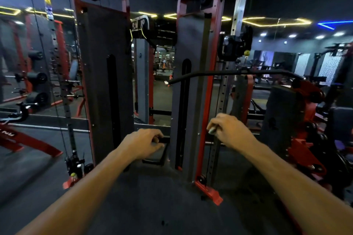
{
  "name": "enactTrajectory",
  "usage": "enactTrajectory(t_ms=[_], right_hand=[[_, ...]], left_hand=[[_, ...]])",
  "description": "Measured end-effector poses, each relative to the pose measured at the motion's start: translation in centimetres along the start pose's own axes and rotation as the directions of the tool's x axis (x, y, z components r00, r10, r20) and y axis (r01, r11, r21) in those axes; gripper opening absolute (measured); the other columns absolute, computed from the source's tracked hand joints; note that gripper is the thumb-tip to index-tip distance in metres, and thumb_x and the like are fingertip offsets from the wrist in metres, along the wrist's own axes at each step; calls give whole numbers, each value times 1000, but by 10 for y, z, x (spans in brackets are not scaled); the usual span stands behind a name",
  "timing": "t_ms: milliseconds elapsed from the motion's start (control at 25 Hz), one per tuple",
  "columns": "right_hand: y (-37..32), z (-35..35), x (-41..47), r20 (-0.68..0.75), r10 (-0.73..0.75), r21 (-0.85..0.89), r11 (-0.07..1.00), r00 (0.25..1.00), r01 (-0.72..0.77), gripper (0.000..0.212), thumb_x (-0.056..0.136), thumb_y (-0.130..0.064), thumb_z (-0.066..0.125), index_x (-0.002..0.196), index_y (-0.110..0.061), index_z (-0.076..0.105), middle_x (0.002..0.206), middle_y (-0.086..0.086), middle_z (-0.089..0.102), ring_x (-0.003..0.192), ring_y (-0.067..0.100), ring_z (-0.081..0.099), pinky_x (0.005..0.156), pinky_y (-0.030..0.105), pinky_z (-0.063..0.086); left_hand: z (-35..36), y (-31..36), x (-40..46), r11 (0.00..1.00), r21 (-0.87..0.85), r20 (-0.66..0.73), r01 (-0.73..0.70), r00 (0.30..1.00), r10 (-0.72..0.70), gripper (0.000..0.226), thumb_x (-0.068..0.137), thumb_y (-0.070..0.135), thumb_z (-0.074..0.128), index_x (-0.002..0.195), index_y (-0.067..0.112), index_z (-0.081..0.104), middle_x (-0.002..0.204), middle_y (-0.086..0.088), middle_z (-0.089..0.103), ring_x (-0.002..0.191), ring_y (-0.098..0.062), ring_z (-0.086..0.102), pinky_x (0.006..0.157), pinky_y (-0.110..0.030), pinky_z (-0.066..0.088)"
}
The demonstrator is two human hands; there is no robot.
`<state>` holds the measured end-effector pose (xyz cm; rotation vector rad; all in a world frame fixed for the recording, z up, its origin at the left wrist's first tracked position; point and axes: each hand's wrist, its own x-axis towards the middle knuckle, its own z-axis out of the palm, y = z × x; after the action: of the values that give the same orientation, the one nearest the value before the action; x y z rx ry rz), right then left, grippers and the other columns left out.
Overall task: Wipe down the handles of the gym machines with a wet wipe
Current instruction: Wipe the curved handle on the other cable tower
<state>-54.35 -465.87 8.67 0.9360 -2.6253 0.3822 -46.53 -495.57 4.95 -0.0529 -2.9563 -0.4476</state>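
Both my arms reach forward toward a red and grey cable machine (193, 82). My right hand (230, 131) has its fingers curled round a small pale crumpled wet wipe (212, 130), of which only a bit shows under the fingers. My left hand (144, 143) hangs over a black frame (162, 156) low between the two weight stacks, fingers loosely curled with nothing visible in them. A long black lat pulldown bar (229, 73) with a chrome end cap hangs above my right hand, apart from it.
A second grey weight stack column (107, 82) stands to the left. A perforated cable upright (67, 101) with a pulley carriage rises at the left. A red machine with a dark pad (286, 112) sits on the right. Mirrors line the back wall, and the floor is dark rubber.
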Motion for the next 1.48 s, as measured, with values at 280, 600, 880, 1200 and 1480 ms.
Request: enactTrajectory(t_ms=[280, 600, 880, 1200, 1480], right_hand=[[25, 68, 166, -99, -35, 115, 992, 994, 46, 23, 90, -3, 62, 91, -23, 72, 97, -8, 60, 87, 6, 60, 81, 34, 55], [8, 148, 338, -91, -114, 177, 976, 989, 129, 17, 90, -12, 61, 91, -26, 70, 94, -12, 60, 86, 10, 63, 73, 37, 55], [13, 218, 468, -72, -95, 114, 988, 993, 103, 19, 92, -10, 56, 95, -25, 68, 97, -15, 57, 85, 7, 57, 69, 27, 44], [61, 291, 586, -82, 128, 50, 991, 988, -124, 20, 90, -15, 53, 93, -30, 66, 98, -13, 57, 91, 7, 60, 77, 30, 53], [131, 328, 660, -130, 310, 25, 951, 942, -309, 16, 93, -22, 53, 94, -32, 65, 93, -16, 51, 89, 9, 59, 69, 30, 46]], left_hand=[[-9, -82, 127, 1000, -6, -8, 20, 1000, -20, 33, 95, 47, 65, 127, 39, 59, 109, 22, 61, 101, -4, 63, 87, -28, 52], [-17, -183, 244, 996, 45, -58, 82, 995, -79, 34, 95, 45, 65, 128, 36, 60, 118, 16, 67, 105, -7, 66, 92, -35, 57], [-25, -282, 373, 999, 32, -57, 26, 998, -24, 31, 95, 46, 65, 124, 38, 61, 114, 16, 67, 101, -7, 66, 89, -35, 58], [-30, -361, 548, 987, 55, -18, -153, 988, 154, 34, 95, 51, 63, 127, 39, 61, 120, 15, 68, 106, -8, 66, 92, -36, 57], [-13, -368, 702, 950, 18, 63, -310, 949, 309, 33, 95, 52, 63, 126, 42, 60, 109, 22, 64, 106, -8, 65, 91, -36, 56]])
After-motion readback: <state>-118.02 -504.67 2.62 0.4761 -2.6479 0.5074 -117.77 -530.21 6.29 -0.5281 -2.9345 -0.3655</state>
